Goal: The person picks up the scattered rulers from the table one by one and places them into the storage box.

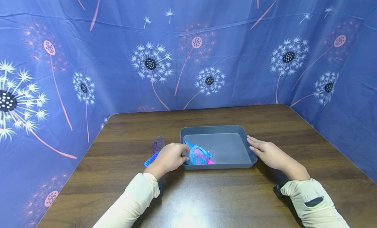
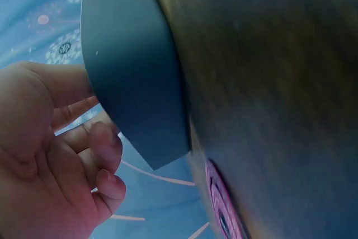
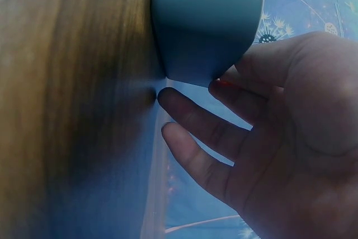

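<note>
A shallow grey tray (image 1: 232,146) sits between both hands. My left hand (image 1: 170,158) reaches over its left rim with bent fingers. The fingertips are right at a translucent blue protractor (image 1: 192,156); I cannot tell whether they pinch it. A blue set square (image 1: 188,143) and a pink piece (image 1: 211,161) lie with it in the tray's left end. In the left wrist view, the tray's outer wall (image 2: 134,71) hides part of the fingers. With fairly straight fingers, my right hand (image 1: 269,154) touches the tray's right end, its fingertips against the wall (image 3: 207,26).
Left of the tray, a dark purple protractor (image 1: 158,144) and a blue ruler-like piece (image 1: 151,159) lie on the brown wooden table (image 1: 218,195), partly behind the left hand. A blue dandelion-print cloth (image 1: 235,57) hangs around the table's back and sides.
</note>
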A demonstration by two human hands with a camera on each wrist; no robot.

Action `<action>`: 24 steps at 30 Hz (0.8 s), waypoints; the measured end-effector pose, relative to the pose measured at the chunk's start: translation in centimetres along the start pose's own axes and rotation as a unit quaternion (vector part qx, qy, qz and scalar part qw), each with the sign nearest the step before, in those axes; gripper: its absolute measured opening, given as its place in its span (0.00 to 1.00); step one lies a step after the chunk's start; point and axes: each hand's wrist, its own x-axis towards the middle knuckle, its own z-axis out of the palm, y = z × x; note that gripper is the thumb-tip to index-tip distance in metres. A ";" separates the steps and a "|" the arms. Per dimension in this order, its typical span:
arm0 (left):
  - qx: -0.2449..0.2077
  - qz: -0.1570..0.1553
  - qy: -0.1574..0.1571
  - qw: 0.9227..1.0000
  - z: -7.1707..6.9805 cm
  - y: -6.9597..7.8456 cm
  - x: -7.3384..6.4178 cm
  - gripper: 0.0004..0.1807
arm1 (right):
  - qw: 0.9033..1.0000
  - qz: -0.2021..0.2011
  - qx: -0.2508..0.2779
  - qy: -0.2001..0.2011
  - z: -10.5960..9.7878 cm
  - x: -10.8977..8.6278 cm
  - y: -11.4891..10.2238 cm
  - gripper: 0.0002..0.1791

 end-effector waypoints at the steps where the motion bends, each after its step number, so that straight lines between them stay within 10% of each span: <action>1: 0.002 -0.002 -0.005 1.000 0.1 0.1 0.0 0.06 | 1.000 -0.001 -0.001 0.001 0.0 0.0 0.0 0.23; 24: 0.031 0.058 -0.059 0.996 0.0 0.9 -0.3 0.09 | 1.000 0.003 -0.005 -0.001 0.1 -0.1 0.1 0.24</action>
